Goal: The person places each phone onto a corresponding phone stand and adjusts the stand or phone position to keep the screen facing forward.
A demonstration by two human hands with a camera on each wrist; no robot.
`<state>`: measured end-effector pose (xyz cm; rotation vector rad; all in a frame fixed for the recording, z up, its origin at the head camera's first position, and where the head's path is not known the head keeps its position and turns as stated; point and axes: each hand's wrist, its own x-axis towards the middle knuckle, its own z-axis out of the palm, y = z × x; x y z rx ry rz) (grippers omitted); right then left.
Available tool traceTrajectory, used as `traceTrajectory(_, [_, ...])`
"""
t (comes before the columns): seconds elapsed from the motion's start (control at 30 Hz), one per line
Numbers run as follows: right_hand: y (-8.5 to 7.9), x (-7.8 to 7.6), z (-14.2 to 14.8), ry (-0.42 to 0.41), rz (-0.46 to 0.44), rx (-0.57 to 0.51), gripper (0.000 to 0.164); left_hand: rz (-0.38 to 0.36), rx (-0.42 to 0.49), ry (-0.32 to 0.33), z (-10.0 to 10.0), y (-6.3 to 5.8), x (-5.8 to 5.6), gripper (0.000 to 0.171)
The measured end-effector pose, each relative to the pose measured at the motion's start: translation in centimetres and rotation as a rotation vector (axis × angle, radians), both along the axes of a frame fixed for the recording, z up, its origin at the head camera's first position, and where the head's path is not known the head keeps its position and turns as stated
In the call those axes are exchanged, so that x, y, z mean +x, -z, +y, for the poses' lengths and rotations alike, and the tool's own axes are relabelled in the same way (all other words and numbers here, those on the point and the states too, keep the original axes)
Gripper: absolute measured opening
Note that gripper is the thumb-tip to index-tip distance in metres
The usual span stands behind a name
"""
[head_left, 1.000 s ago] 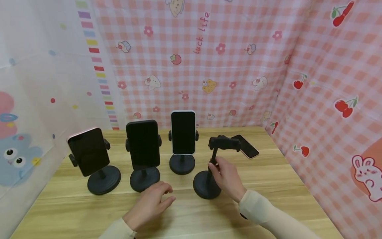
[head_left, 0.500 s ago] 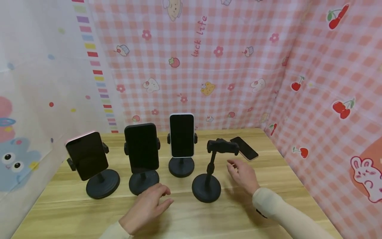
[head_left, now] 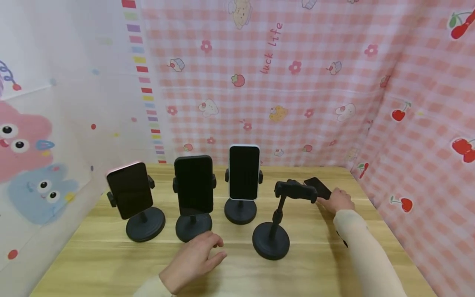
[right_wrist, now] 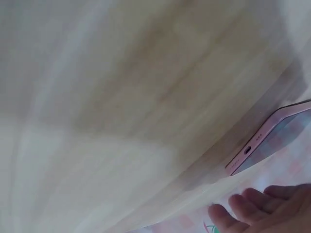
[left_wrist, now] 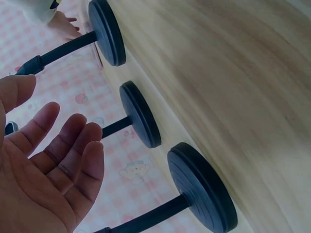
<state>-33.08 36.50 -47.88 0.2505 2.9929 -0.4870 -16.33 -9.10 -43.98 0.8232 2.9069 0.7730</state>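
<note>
In the head view my right hand (head_left: 337,201) is at the near end of a black-screened phone (head_left: 317,187) lying flat at the back right. The right wrist view shows the pink-edged phone (right_wrist: 267,136) with my bent fingers (right_wrist: 252,206) beside it; no grip shows there. Left of that hand stands a black phone stand (head_left: 272,241) with a bare clamp on top. My left hand (head_left: 194,258) hovers at the front with loosely bent fingers, holding nothing; its palm shows in the left wrist view, near several stand bases (left_wrist: 141,114).
Three more stands hold upright phones: a pink-edged one (head_left: 130,190) at left, a black one (head_left: 194,185), and a white-edged one (head_left: 244,173). The wooden table (head_left: 122,264) meets a checked cloth wall (head_left: 259,103) behind and another at the right.
My right hand has let go of the bare stand's pole and moved right and back to the lying phone. The left hand stays nearly in place. The head view has shifted slightly.
</note>
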Motion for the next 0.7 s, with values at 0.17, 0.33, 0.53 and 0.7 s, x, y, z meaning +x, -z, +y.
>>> traceTrajectory(0.17, [0.3, -0.8, -0.3, -0.009, -0.064, 0.029, 0.097, 0.009, -0.006, 0.005, -0.6, -0.2, 0.3, 0.021])
traceTrajectory(0.33, [0.1, -0.9, -0.1, -0.121, -0.032, 0.116, 0.068, 0.043, 0.008, -0.004, -0.6, 0.0, 0.4, 0.018])
traceTrajectory(0.53, [-0.7, 0.5, 0.3, -0.092, -0.140, 0.125, 0.058, 0.050, 0.018, 0.023, 0.2, 0.0, 0.4, 0.017])
traceTrajectory(0.7, [-0.6, 2.6, 0.8, -0.031, -0.130, 0.099, 0.077, 0.043, 0.030, 0.054, 1.1, -0.2, 0.3, 0.019])
